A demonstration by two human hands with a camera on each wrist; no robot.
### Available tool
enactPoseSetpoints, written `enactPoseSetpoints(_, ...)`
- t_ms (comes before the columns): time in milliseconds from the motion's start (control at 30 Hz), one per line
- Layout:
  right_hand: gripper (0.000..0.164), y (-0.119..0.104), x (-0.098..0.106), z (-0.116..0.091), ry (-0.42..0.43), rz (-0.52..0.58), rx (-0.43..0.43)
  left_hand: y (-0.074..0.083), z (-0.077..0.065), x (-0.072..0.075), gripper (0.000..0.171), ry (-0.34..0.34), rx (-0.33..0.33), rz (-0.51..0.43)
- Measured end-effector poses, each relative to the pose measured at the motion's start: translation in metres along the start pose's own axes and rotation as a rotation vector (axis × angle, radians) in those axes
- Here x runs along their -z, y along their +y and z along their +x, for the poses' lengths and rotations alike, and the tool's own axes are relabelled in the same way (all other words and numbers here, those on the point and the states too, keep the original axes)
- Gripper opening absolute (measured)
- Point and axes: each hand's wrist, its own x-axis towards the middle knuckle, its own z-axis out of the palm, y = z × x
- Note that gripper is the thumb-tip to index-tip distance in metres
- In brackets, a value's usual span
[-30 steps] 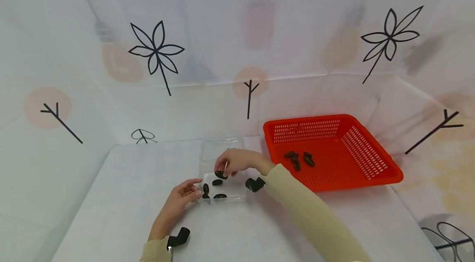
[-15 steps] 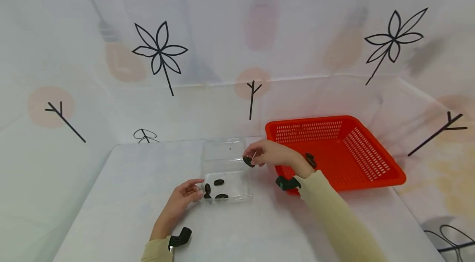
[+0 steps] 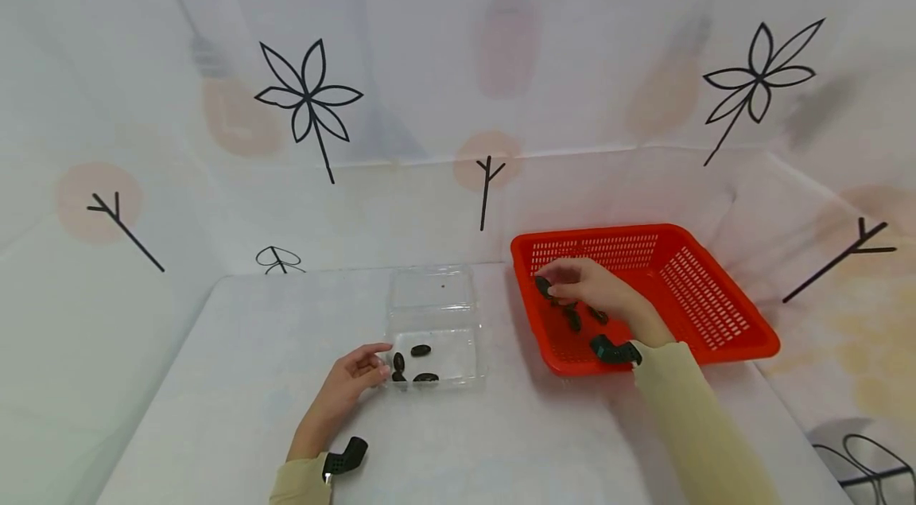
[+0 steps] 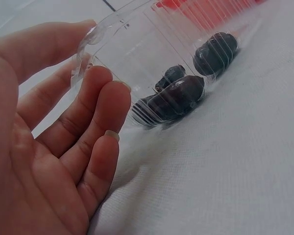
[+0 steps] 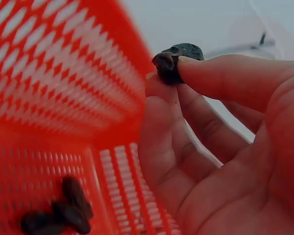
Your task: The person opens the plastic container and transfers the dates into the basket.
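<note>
My right hand (image 3: 590,282) pinches a dark, wrinkled, date-like fruit (image 5: 179,61) between thumb and fingertips, over the left part of the red plastic basket (image 3: 687,294). Below it, several similar dark fruits (image 5: 71,210) lie on the basket floor. My left hand (image 3: 351,382) holds the left edge of a clear plastic box (image 3: 458,354), thumb and fingertips at its rim in the left wrist view. Inside the box's near half lie several more dark fruits (image 3: 421,350), two of them close to the left fingertips.
The box's clear lid (image 3: 429,288) lies folded back, away from me. Both containers stand on a white cloth-covered table (image 3: 501,433). A printed cloth backdrop (image 3: 401,91) rises behind and along the sides.
My right hand has lifted a fruit out of the clear box and carried it right, over the red basket. My left hand has stayed at the box edge.
</note>
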Motion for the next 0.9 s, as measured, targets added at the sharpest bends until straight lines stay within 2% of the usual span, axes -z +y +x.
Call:
enactPoseSetpoints(267,0.038,0.039,0.043,-0.026,0.104,-0.042,-0.032,-0.001,0.0,0.001,0.046,-0.016,-0.011,-0.008)
enactPoseSetpoints(467,0.043,0.065,0.071,-0.037,0.158,-0.055,-0.093,0.0,0.0,0.001,0.046,-0.012,-0.009,-0.008)
enactPoseSetpoints(700,0.048,0.079,0.082,-0.044,0.174,-0.023,-0.16,0.002,-0.001,0.001,0.044,-0.002,0.0,0.008)
enactPoseSetpoints(900,0.048,0.081,0.083,-0.045,0.171,-0.01,-0.166,0.002,-0.002,0.001,0.045,-0.011,-0.014,0.002)
